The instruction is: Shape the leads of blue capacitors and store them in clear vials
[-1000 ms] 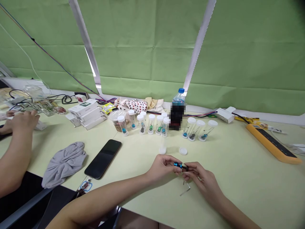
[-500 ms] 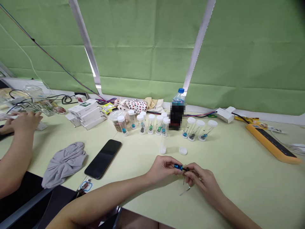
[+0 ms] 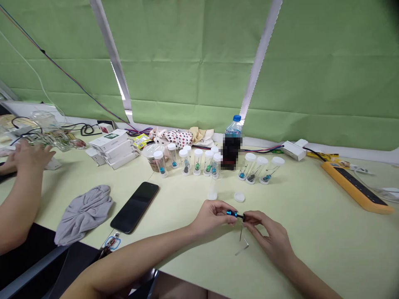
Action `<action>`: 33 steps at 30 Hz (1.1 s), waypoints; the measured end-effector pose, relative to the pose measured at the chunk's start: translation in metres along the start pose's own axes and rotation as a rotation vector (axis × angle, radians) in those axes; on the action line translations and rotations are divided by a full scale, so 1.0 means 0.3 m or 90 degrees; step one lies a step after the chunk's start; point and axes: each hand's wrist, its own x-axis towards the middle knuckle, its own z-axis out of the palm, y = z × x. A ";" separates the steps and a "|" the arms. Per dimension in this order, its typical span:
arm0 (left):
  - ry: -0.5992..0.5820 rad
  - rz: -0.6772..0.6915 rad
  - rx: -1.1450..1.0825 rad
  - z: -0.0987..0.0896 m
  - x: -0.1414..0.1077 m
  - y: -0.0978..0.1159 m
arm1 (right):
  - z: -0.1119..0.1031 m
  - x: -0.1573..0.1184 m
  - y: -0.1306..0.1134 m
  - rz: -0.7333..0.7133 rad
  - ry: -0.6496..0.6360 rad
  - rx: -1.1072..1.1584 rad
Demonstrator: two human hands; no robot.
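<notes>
Fingertips of your left hand (image 3: 213, 216) and right hand (image 3: 268, 236) pinch opposite ends of a small blue metal cylinder with a black tip (image 3: 234, 214), held just above the pale yellow desk (image 3: 311, 232). Its long axis lies nearly level, left to right, black tip toward your right. No writing on it is readable.

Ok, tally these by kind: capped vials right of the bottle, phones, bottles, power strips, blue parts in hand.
Capped vials right of the bottle: 3
Phone: 1
Bottle: 1
Power strip: 1
Blue part: 1
Total: 7
</notes>
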 end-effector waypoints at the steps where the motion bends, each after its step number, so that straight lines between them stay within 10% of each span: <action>1: 0.000 -0.001 0.000 0.000 0.000 -0.002 | 0.001 -0.001 0.001 -0.001 0.000 -0.003; 33: -0.007 -0.006 -0.009 -0.003 0.001 -0.015 | -0.013 0.010 -0.005 0.033 -0.046 0.035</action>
